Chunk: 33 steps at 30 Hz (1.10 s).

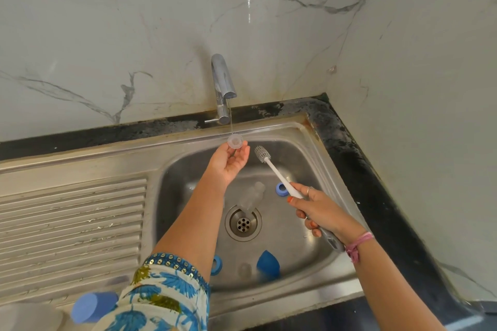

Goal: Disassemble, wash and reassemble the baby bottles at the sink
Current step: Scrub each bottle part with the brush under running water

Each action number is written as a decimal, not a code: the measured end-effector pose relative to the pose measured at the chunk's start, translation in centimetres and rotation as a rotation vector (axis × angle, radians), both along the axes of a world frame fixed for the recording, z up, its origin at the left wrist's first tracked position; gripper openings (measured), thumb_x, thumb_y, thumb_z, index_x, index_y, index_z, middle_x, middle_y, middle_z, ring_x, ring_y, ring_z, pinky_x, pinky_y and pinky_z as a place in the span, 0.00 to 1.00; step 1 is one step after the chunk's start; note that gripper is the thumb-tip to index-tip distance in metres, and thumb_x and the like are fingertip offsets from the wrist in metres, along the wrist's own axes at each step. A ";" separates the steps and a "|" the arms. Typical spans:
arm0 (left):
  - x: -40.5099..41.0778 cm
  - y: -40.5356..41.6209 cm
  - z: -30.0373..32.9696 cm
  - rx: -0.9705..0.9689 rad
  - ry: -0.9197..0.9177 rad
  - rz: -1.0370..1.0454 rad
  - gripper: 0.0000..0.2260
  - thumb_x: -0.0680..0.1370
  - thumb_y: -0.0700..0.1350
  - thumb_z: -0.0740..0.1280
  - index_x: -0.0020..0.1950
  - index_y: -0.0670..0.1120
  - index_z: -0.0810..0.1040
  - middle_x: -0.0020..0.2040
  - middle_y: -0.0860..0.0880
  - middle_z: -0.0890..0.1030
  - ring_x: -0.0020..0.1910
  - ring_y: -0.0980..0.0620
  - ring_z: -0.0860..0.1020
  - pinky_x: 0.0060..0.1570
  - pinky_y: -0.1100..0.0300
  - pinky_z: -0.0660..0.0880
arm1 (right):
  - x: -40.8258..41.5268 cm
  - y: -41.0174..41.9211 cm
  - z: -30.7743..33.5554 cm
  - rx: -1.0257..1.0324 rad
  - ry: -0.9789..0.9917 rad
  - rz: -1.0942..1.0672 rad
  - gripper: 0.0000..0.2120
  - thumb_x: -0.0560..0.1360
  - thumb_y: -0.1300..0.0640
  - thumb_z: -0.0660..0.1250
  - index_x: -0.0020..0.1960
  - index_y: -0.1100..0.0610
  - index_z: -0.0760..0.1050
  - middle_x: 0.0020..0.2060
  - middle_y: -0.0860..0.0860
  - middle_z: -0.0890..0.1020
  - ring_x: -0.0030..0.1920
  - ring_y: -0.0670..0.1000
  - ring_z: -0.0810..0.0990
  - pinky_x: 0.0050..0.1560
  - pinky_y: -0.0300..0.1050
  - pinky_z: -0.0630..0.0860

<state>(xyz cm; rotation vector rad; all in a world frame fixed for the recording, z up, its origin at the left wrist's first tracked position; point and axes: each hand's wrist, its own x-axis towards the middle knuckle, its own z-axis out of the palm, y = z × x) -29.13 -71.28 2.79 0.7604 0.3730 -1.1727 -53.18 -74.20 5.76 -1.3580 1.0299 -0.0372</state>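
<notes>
- Clear silicone nipple (pixel 235 141) pinched at fingertips of left hand (pixel 228 161), palm up, arm stretched over sink (pixel 317 263); nipple's round face toward camera, directly under thin stream from tap (pixel 223 88).
- Right hand (pixel 322 212) wraps fingers round bottle brush (pixel 271 169) handle, forefinger along shaft; long axis runs diagonally, bristle head up-left, just right of nipple, apart.
- Clear bottle (pixel 251 196) lies in basin by drain (pixel 243 223), neck pointing away.
- Blue rings (pixel 281 188) (pixel 216 265) and blue cap (pixel 267 265) in basin.
</notes>
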 end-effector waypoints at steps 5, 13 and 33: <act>0.2 0.3 0.0 0.036 -0.026 -0.015 0.10 0.81 0.41 0.61 0.58 0.37 0.75 0.45 0.42 0.81 0.39 0.50 0.79 0.32 0.60 0.79 | -0.1 -0.1 0.0 0.011 -0.015 0.011 0.19 0.80 0.56 0.62 0.70 0.44 0.68 0.32 0.50 0.71 0.23 0.43 0.66 0.22 0.38 0.66; 0.1 0.4 1.1 0.011 -0.135 -0.008 0.16 0.81 0.38 0.58 0.68 0.35 0.68 0.53 0.37 0.78 0.47 0.44 0.80 0.48 0.53 0.81 | 0.1 -0.2 0.2 -0.010 -0.019 0.051 0.19 0.81 0.56 0.62 0.68 0.41 0.66 0.33 0.51 0.71 0.24 0.43 0.66 0.22 0.38 0.67; 0.6 -1.0 2.3 0.208 -0.270 -0.008 0.15 0.78 0.43 0.69 0.60 0.38 0.72 0.54 0.38 0.80 0.45 0.44 0.82 0.50 0.49 0.79 | -1.2 0.0 1.0 -0.525 -0.005 0.236 0.21 0.80 0.46 0.61 0.71 0.35 0.65 0.31 0.53 0.69 0.28 0.47 0.67 0.28 0.40 0.71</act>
